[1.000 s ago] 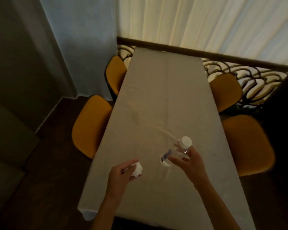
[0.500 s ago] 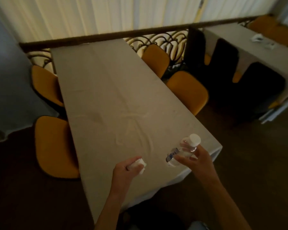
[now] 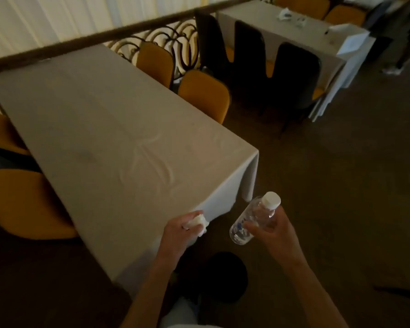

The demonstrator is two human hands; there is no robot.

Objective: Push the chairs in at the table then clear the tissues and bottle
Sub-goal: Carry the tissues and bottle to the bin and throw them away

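Note:
My left hand is closed around a crumpled white tissue, held over the near end of the long table with its grey cloth. A clear plastic bottle with a white cap is tilted in my right hand, off the table's near corner and above the floor. Orange chairs stand tucked against both long sides of the table.
A dark railing with iron scrollwork and pale curtains run behind the table. A second covered table with black chairs and small items stands at the upper right. Dark floor spreads to the right. A person's legs show far right.
My view has swung to the right and I have drawn back from the table. Both hands carried the tissue and the bottle off the tabletop, past its near end.

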